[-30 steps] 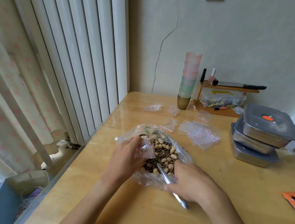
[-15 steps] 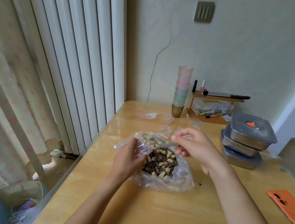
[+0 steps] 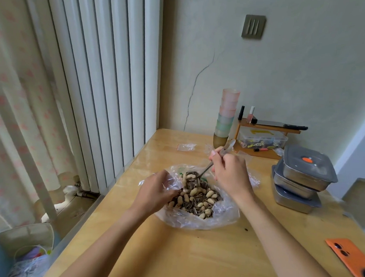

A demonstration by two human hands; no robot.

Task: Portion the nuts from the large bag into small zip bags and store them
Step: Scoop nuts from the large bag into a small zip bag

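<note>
The large bag (image 3: 197, 220) lies open mid-table, nearer the left edge of the table (image 3: 193, 254), with the nuts (image 3: 197, 198) heaped inside. The left hand (image 3: 154, 191) grips clear plastic at the bag's left rim, fingers curled. The right hand (image 3: 230, 172) pinches a spoon (image 3: 207, 168) by its handle, the loaded bowl over the bag's far side. One small zip bag (image 3: 185, 147) lies towards the far edge. Stacked steel containers (image 3: 301, 179) stand at the right edge.
</note>
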